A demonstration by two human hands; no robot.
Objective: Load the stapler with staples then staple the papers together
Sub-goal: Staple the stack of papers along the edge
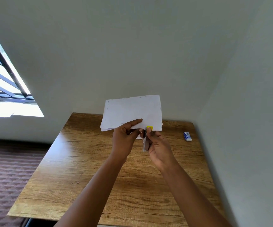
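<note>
A plain room in a home or small office, set up as a simple desk corner. A wooden table (86,161) with a printed oak-grain top stands pushed into the corner of bare, pale painted walls (132,54). At the left a metal-framed window (2,74) lets in bright daylight, and below it lies a brown quilted surface (6,171) (a bedspread or a mat, hard to tell). Nothing industrial or commercial shows.
</note>
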